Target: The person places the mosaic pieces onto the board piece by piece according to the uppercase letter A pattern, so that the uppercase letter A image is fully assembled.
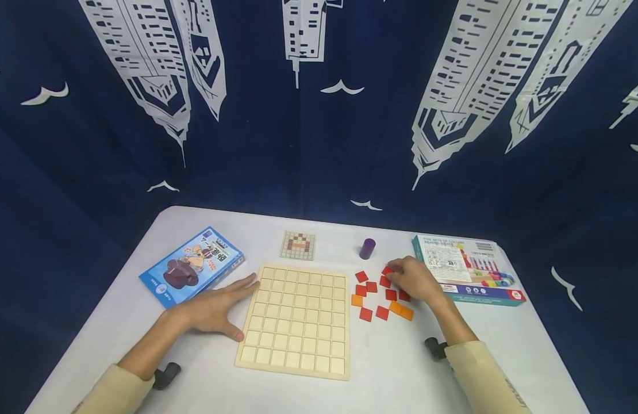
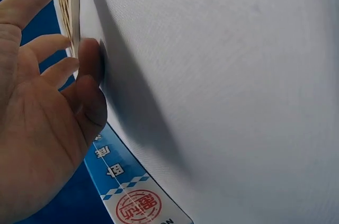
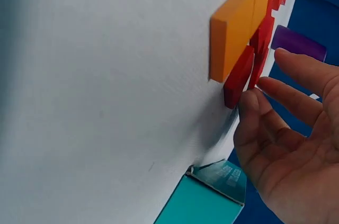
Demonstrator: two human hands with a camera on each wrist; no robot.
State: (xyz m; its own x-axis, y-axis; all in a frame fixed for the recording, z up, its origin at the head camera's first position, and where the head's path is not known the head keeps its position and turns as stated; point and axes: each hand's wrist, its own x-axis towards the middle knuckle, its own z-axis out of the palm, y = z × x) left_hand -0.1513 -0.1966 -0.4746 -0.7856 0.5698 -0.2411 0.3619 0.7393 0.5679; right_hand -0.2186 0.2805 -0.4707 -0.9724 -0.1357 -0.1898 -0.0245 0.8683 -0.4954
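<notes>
My left hand [image 1: 212, 307] lies with spread fingers along the left edge of a pale wooden grid board [image 1: 297, 322], thumb and fingertips at its rim. In the left wrist view the palm of that hand [image 2: 45, 118] shows beside the board's side. My right hand [image 1: 414, 279] reaches down over a scatter of square tiles, its fingertips right at a red tile [image 1: 387, 270]. Seen from the right wrist, thumb and fingers stand slightly apart beside red tiles [image 3: 239, 78]. Closer to the camera lie orange tiles [image 1: 401, 310]; a single orange tile [image 1: 357, 300] sits near the board.
Behind the board lies a small pattern card [image 1: 298, 246], with a purple cylinder [image 1: 368, 248] standing to its right. A blue box [image 1: 192, 265] lies at the left, a teal-edged box [image 1: 469, 270] at the right. White cloth [image 1: 391, 368] covers the table; a dark blue curtain [image 1: 298, 144] hangs behind.
</notes>
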